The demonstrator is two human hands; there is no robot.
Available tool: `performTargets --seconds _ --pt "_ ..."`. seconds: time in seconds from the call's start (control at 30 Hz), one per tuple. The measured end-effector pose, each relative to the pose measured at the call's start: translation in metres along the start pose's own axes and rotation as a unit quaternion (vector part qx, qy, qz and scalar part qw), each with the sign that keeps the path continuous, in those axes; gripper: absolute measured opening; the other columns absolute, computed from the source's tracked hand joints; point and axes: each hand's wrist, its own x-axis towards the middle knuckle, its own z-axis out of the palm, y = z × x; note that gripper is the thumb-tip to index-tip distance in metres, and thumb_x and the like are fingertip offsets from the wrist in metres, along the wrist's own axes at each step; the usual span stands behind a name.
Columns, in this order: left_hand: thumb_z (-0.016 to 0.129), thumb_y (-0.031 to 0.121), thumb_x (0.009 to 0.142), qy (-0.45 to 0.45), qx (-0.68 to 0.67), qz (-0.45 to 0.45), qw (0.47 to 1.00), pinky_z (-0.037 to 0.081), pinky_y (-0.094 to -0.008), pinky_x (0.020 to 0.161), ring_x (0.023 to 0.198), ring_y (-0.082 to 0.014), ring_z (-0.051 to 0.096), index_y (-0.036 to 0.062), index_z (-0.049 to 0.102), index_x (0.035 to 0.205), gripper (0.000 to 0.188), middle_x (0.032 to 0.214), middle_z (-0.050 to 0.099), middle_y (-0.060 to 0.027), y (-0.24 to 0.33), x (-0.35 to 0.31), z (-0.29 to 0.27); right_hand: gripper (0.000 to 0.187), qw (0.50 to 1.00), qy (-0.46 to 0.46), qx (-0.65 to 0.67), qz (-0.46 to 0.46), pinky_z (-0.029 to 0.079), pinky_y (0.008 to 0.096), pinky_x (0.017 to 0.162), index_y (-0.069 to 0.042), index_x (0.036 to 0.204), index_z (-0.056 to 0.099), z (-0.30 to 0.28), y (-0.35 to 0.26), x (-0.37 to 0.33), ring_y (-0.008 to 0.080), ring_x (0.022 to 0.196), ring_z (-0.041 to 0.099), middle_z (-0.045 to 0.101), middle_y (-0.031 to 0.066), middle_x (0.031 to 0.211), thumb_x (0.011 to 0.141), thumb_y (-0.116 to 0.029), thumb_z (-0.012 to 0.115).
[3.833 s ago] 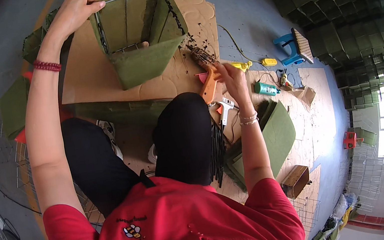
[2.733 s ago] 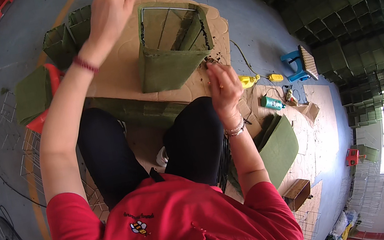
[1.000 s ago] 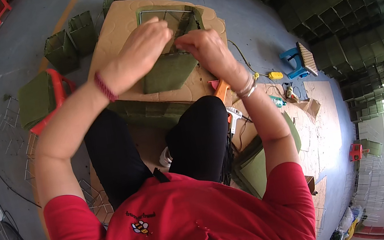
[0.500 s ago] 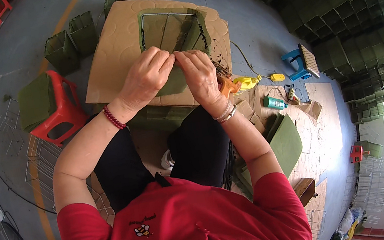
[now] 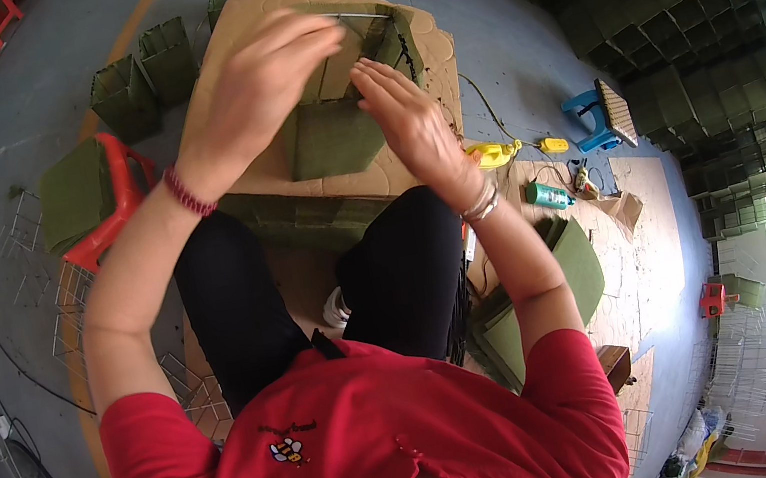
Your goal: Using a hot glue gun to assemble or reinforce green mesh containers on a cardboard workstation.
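A green fabric box [image 5: 336, 137] with a pale wire along its far rim lies on a tan cardboard-covered work surface [image 5: 236, 177] in front of me. My left hand [image 5: 261, 87], blurred by motion, is over the far left part of the box, hiding that edge. Its fingers look stretched out with nothing visible in them. At the box's right side is my right hand [image 5: 409, 123], fingers straight and close to the fabric. Whether they touch it I cannot tell. Dark stitching or cord shows along the right rim.
To the left, folded green fabric pieces [image 5: 77, 197] lie on a red stool [image 5: 123, 186]; green boxes [image 5: 124, 100] stand behind. At right are a yellow tool or bottle [image 5: 493, 155], a green bottle [image 5: 548, 195], a blue stool [image 5: 593, 121] and stacked green boxes [image 5: 670, 19].
My hands, fingertips together over the box before, have come apart. The left has moved up and left, the right slightly right and down. More of the box's near panel shows.
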Motion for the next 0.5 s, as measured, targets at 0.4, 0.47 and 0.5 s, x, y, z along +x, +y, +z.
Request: performTargets --seconds 0.4,0.47,0.5 --pt "0.071 -0.006 0.071 0.019 0.054 0.028 0.998 0.056 -0.0337 0.079 0.090 -0.0262 0.063 -0.0025 0.068 0.100 0.029 0.102 0.066 -0.0098 -0.001 -0.071 0.010 0.036 0.995 0.082 -0.058 -0.011 0.047 0.0454 0.096 0.006 0.112 0.058 0.048 -0.021 -0.006 0.0331 0.100 0.059 0.059 0.0169 0.103 0.078 -0.004 0.059" --pt "0.067 -0.007 0.072 0.001 0.010 0.017 1.000 0.055 -0.0338 0.076 0.087 -0.0254 0.063 -0.0030 0.068 0.102 0.031 0.099 0.065 -0.0102 -0.003 -0.067 0.012 0.033 0.996 0.071 -0.054 -0.004 0.047 0.0447 0.096 0.005 0.109 0.058 0.049 -0.021 -0.005 0.0329 0.098 0.059 0.060 0.0168 0.101 0.077 -0.003 0.058" --pt "0.067 -0.007 0.072 0.000 0.009 0.017 1.000 0.055 -0.0338 0.076 0.087 -0.0254 0.063 -0.0030 0.068 0.102 0.031 0.099 0.065 -0.0102 -0.005 -0.064 0.012 0.029 0.997 0.061 -0.048 0.002 0.048 0.0441 0.095 0.004 0.105 0.059 0.048 -0.021 -0.003 0.0326 0.096 0.059 0.060 0.0167 0.099 0.076 -0.003 0.058"
